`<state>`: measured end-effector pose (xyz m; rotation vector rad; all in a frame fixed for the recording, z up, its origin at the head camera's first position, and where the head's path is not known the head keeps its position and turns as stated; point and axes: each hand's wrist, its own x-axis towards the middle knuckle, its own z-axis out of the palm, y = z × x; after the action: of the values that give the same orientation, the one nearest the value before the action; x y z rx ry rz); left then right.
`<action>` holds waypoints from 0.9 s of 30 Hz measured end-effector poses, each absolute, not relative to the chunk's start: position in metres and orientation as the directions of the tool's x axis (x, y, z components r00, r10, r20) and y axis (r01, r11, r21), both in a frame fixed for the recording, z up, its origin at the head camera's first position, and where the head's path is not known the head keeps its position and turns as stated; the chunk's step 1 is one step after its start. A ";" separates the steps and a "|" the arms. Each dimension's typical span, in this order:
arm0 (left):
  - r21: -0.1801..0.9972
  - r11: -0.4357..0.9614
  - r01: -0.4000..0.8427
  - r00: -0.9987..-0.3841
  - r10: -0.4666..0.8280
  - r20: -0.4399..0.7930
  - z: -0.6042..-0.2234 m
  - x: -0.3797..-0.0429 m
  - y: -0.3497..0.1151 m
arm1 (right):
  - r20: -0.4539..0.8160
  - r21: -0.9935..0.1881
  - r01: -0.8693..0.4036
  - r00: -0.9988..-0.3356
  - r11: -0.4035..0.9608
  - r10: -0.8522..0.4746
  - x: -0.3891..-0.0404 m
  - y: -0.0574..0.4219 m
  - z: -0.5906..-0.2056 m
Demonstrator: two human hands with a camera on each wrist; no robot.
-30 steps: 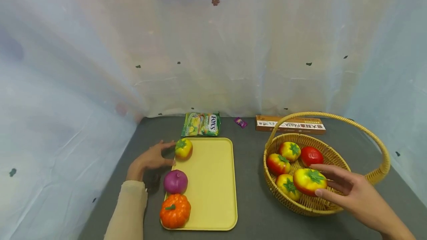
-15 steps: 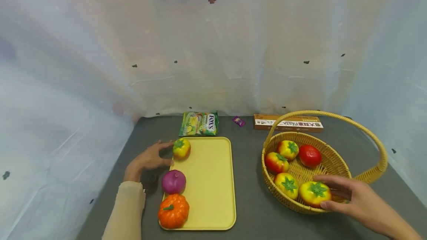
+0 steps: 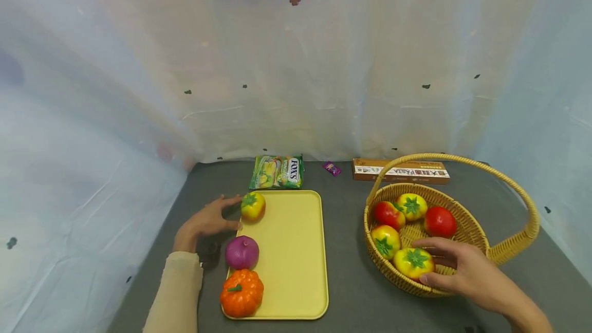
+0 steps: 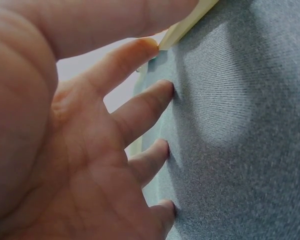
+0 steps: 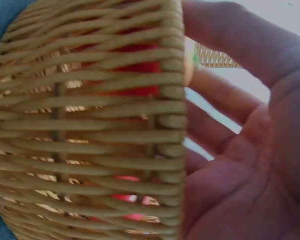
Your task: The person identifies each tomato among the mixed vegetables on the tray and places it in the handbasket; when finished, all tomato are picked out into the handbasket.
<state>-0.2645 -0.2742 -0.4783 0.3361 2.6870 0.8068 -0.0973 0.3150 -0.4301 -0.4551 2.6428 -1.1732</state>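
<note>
In the head view my right hand [image 3: 469, 274] reaches over the near rim of the wicker basket [image 3: 472, 238]. Its thumb and fingers hold a yellow-red toy persimmon [image 3: 413, 262] low among several other fruits, including a red one [image 3: 440, 221]. From the right wrist, the basket wall [image 5: 85, 120] hides most of that fruit. My left hand [image 3: 206, 223] lies spread at the left edge of a yellow tray [image 3: 296, 251], its fingertips on the grey cloth in the left wrist view. Close to its index finger sits another persimmon [image 3: 253, 207], on the tray.
A purple toy onion [image 3: 242, 252] and an orange toy pumpkin [image 3: 242, 293] lie along the tray's left side. Behind are a green Fox's packet [image 3: 277, 172], a small purple sweet [image 3: 331, 168] and a pasta box [image 3: 400, 171]. The tall basket handle [image 3: 504, 181] arches over the basket.
My right hand lowered the persimmon into the basket, then shifted it left. The other fruits there have rolled and moved slightly. The left hand has stayed in place.
</note>
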 end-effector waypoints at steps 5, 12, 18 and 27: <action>0.579 0.803 0.139 -0.922 0.319 -0.221 -0.478 -0.263 -0.274 | -0.127 -0.752 -0.152 -0.922 0.642 -0.367 -0.097 0.319 -0.430; 0.581 0.802 0.140 -0.922 0.319 -0.218 -0.477 -0.263 -0.273 | -0.041 -0.685 -0.188 -0.955 0.704 -0.294 -0.095 0.313 -0.426; 0.580 0.802 0.139 -0.922 0.318 -0.219 -0.477 -0.263 -0.273 | 0.152 -0.720 -0.290 -0.952 0.631 -0.265 -0.101 0.282 -0.413; 0.583 0.799 0.144 -0.921 0.324 -0.216 -0.477 -0.264 -0.274 | 0.268 -0.845 -0.398 -0.894 0.358 -0.360 -0.135 0.217 -0.402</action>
<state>-0.2635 -0.2737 -0.4774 0.3581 2.6827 0.8340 -0.1347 0.2170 -0.4016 -0.7310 2.6185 -1.6457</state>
